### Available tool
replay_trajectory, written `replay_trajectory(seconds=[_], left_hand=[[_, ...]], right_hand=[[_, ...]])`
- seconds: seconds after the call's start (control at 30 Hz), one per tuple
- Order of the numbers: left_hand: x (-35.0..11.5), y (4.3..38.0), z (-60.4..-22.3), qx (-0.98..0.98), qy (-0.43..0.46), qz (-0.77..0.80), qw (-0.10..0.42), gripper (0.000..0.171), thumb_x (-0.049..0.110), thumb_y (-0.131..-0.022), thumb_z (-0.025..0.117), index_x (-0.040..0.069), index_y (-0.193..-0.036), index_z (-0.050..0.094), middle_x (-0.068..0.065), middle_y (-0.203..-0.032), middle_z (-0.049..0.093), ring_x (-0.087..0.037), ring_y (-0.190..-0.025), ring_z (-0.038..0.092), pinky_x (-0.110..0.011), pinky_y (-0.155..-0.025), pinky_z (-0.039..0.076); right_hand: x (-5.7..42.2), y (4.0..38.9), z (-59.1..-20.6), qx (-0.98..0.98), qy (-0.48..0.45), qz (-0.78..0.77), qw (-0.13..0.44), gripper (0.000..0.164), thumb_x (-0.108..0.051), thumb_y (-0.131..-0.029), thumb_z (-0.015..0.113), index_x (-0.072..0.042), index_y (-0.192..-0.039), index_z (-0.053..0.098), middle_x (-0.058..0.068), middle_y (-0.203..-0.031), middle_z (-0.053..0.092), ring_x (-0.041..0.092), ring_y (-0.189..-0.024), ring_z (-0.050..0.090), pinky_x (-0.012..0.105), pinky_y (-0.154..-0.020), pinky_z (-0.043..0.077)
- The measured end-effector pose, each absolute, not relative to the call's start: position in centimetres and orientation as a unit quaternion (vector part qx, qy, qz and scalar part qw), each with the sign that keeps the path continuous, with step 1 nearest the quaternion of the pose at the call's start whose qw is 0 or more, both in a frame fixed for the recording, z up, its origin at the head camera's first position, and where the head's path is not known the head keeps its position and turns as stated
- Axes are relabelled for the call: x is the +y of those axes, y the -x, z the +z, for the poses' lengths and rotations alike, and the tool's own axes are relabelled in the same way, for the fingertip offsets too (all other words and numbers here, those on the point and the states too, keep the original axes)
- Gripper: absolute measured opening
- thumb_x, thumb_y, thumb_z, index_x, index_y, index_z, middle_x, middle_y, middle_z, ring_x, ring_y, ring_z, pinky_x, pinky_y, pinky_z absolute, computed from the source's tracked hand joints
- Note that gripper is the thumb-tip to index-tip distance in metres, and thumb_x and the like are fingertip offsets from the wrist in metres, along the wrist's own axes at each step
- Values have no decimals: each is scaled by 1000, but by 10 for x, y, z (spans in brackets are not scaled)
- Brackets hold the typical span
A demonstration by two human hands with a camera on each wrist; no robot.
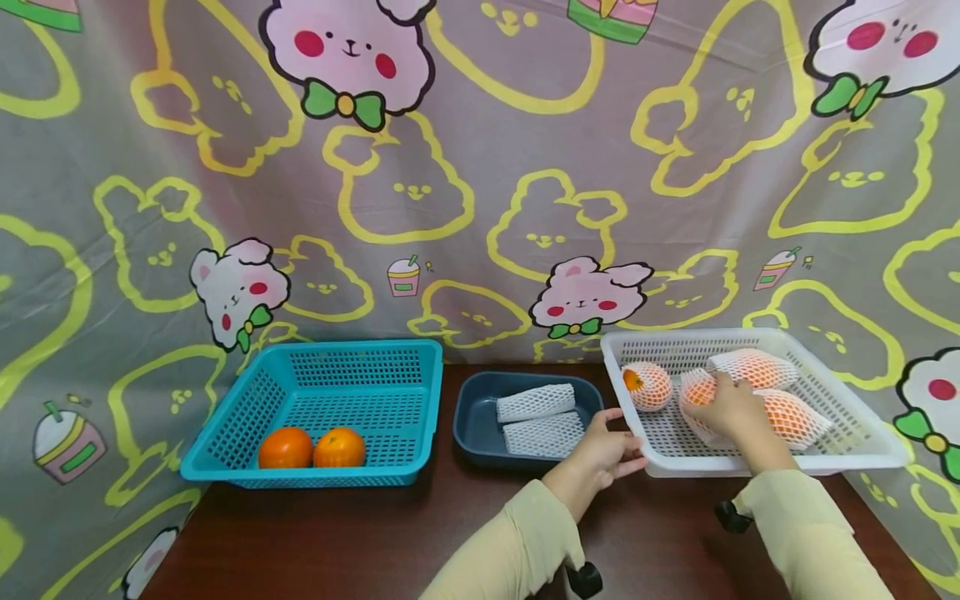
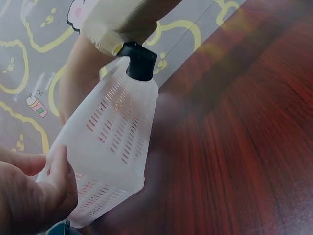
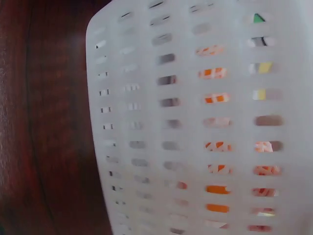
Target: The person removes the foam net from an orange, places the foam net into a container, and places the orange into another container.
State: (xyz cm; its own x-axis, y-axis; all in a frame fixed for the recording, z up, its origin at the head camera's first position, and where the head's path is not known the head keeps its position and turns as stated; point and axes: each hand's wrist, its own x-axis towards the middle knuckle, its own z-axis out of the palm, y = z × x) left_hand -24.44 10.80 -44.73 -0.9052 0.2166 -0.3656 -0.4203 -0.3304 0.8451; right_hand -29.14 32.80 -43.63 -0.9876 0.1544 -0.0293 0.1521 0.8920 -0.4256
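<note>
while the left hand (image 1: pixel 602 452) pinches the near left corner of the white perforated basket (image 1: pixel 705 467), thumb and fingers set on either side of the rim, the right hand (image 1: pixel 735 414) reaches inside, its fingers curled over a foam-netted orange (image 1: pixel 697 388); the fingertips are partly hidden, so the firmness of this hold cannot be told. in the same basket lie a left-wall fruit (image 1: pixel 648 387), a rear fruit (image 1: pixel 753 367) and a front fruit (image 1: pixel 795 418), all netted. farther left, a dark blue tray (image 1: pixel 478 421) contains two white foam sleeves (image 1: pixel 543 434), and a teal basket (image 1: pixel 360 414) two bare oranges (image 1: pixel 340 447). for sound handling, the grasped fruit is best cupped round its girth, since pulling on loose netting might strip it; it should clear its close neighbours gently, the bracing hand keeping the basket level.
</note>
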Motion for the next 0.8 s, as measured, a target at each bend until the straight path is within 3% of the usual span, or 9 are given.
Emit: replay_trajectory(seconds=[0.4,0.57,0.8], left_hand=[[100,246,-446,536,84,812,216,48,-16,-91,62,7,-132,54,-14,-97,65,-22,-77,62,-46,-88,57],[90,246,-444,549,76,798,236,42,-10,-92,64,4,-131,57,-14,-93,66,-21,-75,63,-45,-90,57],[69,250,-440,599,42,753,271,37,0,-97,65,7,-133,59,-13,-104,66,-22,-82,68,-48,-91,57]], right_hand=[[313,274,-412,-979,1,195,51,92,-38,-87,77,16,-147,32,54,-135,31,73,-117,37,78,-90,39],[306,268,-406,-978,-21,199,58,91,-38,-86,79,15,-145,35,53,-134,34,70,-115,41,76,-88,41],[291,257,-396,-972,-65,209,91,91,-42,-86,80,12,-147,39,48,-135,40,64,-119,44,75,-92,40]])
